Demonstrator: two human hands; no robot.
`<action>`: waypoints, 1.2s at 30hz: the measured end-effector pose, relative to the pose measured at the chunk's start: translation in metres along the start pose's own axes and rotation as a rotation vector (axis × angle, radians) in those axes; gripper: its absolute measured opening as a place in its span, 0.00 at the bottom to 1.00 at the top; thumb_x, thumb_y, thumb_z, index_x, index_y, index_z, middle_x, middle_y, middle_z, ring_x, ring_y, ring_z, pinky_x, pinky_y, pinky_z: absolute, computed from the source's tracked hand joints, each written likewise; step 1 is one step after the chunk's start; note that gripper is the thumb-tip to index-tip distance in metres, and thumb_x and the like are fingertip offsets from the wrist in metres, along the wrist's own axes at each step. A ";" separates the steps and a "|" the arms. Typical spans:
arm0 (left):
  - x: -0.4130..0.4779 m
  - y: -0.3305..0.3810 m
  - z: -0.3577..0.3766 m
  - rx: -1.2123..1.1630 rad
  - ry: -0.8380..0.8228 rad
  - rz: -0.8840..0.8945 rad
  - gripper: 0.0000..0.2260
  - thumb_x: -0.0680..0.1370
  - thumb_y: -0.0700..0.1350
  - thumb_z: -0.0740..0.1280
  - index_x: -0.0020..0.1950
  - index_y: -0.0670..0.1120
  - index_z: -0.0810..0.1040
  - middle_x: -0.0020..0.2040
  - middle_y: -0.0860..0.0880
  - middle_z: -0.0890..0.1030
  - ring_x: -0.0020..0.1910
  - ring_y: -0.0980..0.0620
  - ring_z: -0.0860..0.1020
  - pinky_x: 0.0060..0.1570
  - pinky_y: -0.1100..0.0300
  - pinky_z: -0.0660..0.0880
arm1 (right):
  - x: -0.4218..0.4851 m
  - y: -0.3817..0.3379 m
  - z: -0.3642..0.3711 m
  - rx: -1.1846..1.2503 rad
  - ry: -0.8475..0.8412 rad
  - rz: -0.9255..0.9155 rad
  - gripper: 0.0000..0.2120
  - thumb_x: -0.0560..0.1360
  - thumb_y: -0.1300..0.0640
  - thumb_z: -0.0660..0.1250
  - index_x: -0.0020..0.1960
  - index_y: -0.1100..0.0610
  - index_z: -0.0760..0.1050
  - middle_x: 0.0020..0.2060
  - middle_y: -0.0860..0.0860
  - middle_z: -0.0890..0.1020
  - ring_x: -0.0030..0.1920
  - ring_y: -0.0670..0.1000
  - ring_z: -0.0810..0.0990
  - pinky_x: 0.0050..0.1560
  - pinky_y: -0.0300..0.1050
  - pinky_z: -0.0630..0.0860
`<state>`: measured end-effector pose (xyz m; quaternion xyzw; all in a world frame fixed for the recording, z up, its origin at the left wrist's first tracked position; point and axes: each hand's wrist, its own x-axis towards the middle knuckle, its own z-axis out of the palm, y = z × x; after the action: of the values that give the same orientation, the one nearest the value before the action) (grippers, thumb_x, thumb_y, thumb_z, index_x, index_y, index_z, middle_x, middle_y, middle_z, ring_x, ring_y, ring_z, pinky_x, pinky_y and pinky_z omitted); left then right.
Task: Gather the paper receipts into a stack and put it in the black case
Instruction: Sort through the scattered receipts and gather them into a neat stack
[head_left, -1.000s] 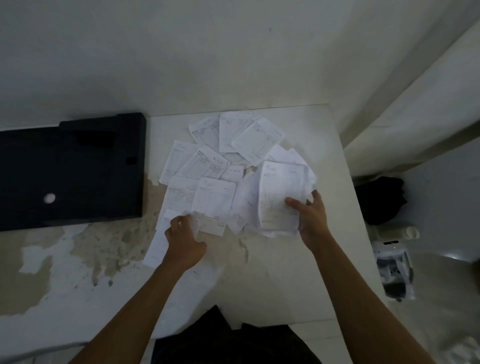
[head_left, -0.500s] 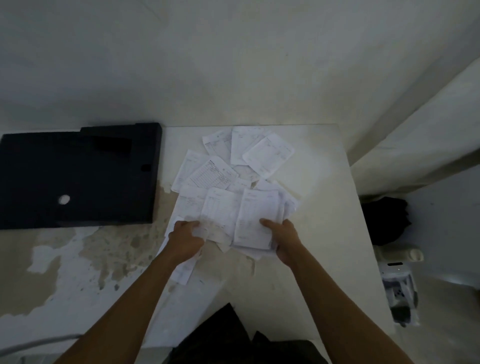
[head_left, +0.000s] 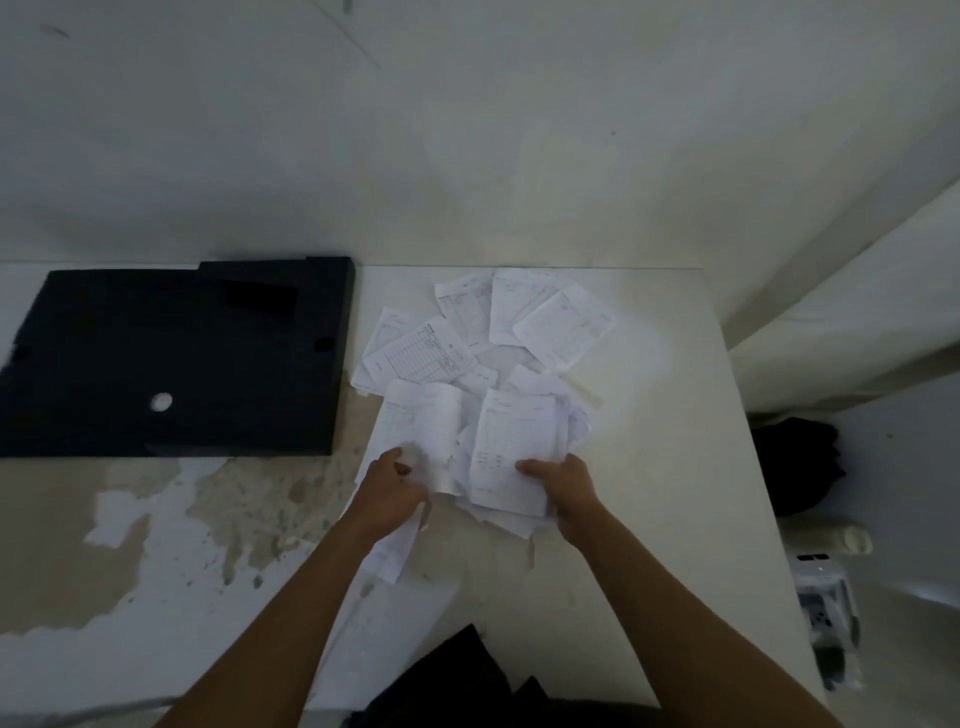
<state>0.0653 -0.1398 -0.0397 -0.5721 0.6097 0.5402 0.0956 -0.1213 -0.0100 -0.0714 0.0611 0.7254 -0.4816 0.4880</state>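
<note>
A worn white table (head_left: 649, 467) with peeling paint, dark bundle (head_left: 797, 465) on the floor beside it

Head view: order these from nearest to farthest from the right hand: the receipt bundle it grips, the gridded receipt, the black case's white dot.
Measured from the right hand:
1. Receipt bundle, in its grip, just ahead of it.
2. Gridded receipt, further up the table and to the left.
3. White dot on the black case, far left.

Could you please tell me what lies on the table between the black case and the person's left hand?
In the head view, only bare tabletop with worn, flaking paint lies between the black case and the left hand, which holds some of the receipts.
</note>
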 end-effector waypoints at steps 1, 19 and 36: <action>0.002 -0.003 0.000 -0.027 0.010 -0.015 0.35 0.73 0.40 0.69 0.76 0.46 0.57 0.70 0.43 0.69 0.66 0.43 0.71 0.65 0.47 0.71 | -0.003 -0.001 -0.009 -0.008 0.004 -0.023 0.22 0.69 0.63 0.76 0.61 0.63 0.76 0.53 0.56 0.81 0.46 0.53 0.81 0.36 0.42 0.77; -0.058 0.090 0.046 -0.614 -0.520 0.213 0.22 0.74 0.59 0.64 0.65 0.53 0.75 0.65 0.47 0.78 0.61 0.50 0.79 0.63 0.51 0.74 | -0.054 -0.049 -0.081 0.040 -0.425 -0.255 0.23 0.68 0.60 0.72 0.63 0.56 0.77 0.57 0.55 0.84 0.56 0.56 0.84 0.55 0.53 0.81; -0.046 0.073 0.054 -0.184 -0.047 0.555 0.11 0.68 0.50 0.71 0.49 0.56 0.80 0.48 0.41 0.84 0.48 0.44 0.82 0.51 0.43 0.78 | -0.059 -0.021 -0.073 0.022 -0.200 -0.485 0.13 0.74 0.61 0.70 0.59 0.60 0.81 0.51 0.56 0.86 0.53 0.56 0.84 0.50 0.46 0.81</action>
<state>-0.0050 -0.0884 0.0128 -0.3773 0.6890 0.6116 -0.0940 -0.1500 0.0571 -0.0085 -0.1572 0.6619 -0.5959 0.4268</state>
